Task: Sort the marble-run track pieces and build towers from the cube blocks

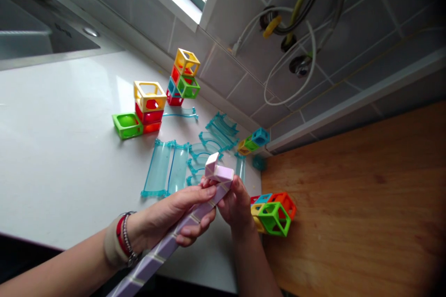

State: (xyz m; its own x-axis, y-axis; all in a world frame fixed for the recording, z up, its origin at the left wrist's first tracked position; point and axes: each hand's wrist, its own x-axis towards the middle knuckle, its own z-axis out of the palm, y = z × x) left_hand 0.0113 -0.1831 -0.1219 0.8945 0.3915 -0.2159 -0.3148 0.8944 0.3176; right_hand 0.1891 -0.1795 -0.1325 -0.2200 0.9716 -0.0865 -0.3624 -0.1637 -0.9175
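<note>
A lilac and white snake puzzle (163, 247) runs diagonally up from the bottom edge, long and straight, with its far end bent into a small hook. My left hand (186, 209) is wrapped round its upper stretch, thumb along the top. Close to the bent end, my right hand (232, 202) grips the puzzle from the right, its fingers partly hidden behind it. Beyond both hands, clear teal plastic track pieces (179, 167) lie on the white counter (62, 148). Just right of my right hand rests a cluster of coloured cube frames (275, 216).
Two stacks of cube frames, one nearer (149, 102) and one by the wall (181, 76), stand on the counter. A smaller row of cubes (252, 141) sits by the corner. Wooden board (348, 204) lies right; a sink (28, 32) is far left. Cables (306, 0) hang above.
</note>
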